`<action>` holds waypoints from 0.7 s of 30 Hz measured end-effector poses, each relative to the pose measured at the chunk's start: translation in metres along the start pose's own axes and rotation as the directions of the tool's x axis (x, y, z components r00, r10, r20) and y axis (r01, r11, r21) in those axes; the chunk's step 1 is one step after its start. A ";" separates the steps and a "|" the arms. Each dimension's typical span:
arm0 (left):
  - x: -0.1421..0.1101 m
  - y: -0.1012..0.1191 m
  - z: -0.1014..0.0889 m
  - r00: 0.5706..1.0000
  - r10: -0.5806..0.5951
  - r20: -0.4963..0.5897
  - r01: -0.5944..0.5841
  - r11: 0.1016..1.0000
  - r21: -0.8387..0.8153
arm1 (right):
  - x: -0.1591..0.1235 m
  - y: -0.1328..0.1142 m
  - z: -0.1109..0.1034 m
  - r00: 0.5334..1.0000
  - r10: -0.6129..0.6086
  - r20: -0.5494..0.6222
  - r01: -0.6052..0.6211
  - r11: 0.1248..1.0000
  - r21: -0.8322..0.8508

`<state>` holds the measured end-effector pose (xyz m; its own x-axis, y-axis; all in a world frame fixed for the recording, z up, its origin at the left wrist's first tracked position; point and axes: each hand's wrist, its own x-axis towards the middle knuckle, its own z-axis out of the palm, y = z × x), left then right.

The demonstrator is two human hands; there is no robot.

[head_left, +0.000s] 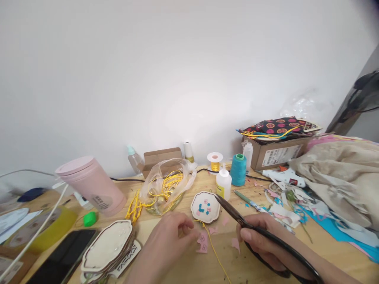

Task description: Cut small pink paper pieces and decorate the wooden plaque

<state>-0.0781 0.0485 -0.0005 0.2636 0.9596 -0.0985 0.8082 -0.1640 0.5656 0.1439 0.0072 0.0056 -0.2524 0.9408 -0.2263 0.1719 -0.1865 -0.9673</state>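
Note:
My right hand (pixel 257 236) is closed round black-handled scissors (pixel 237 213). Their dark blades point up and left, close to the shallow scalloped white dish (pixel 205 217). Small blue and pink cut flowers lie in that dish. My left hand (pixel 174 240) is slightly blurred, its fingers bent and a little apart. Its fingertips are at the left edge of a pink paper piece (pixel 203 242) with flower outlines drawn on it; whether they touch it is unclear. A yellow cord (pixel 213 248) runs past the paper toward me. Another pink scrap (pixel 235 245) lies beside my right hand.
A glue bottle (pixel 224 184), teal thread cone (pixel 238 170) and pen (pixel 247 200) stand or lie behind. Scraps (pixel 281 213) and a glue gun (pixel 284 176) are right. Leftward are stacked scalloped plaques (pixel 108 244), a phone (pixel 62 258), a pink tumbler (pixel 94 187) and bagged yellow cord (pixel 168 185).

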 end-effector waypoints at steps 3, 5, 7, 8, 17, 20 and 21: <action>-0.004 0.005 0.004 0.999 0.036 0.024 -0.037 0.999 0.027 | 0.014 0.015 -0.002 0.995 -0.049 0.091 0.045 0.998 0.047; -0.005 0.008 0.008 0.997 0.067 0.050 -0.069 0.997 0.043 | 0.019 0.021 -0.003 0.993 -0.082 0.080 0.076 0.994 0.080; -0.006 0.010 0.013 0.995 0.083 0.062 -0.085 0.996 0.028 | 0.019 0.022 -0.003 0.992 -0.110 0.067 0.105 0.992 0.073; -0.007 0.011 0.015 0.994 0.088 0.066 -0.089 0.996 0.014 | 0.018 0.021 -0.002 0.990 -0.126 0.070 0.121 0.991 0.064; -0.009 0.011 0.013 0.993 0.049 0.109 -0.049 0.999 -0.006 | 0.014 0.026 0.003 0.950 -0.309 0.044 0.311 0.950 -0.032; -0.007 0.020 0.011 0.987 0.069 0.148 -0.058 0.995 -0.075 | 0.016 0.028 0.001 0.939 -0.342 0.024 0.343 0.935 -0.092; -0.007 0.025 0.011 0.988 0.081 0.133 -0.069 0.993 -0.096 | 0.016 0.028 0.000 0.936 -0.352 0.019 0.352 0.929 -0.114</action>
<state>-0.0544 0.0358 0.0054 0.3963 0.9040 -0.1605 0.7338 -0.2069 0.6471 0.1446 0.0168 -0.0251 -0.3149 0.9406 0.1268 0.1795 0.1902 -0.9652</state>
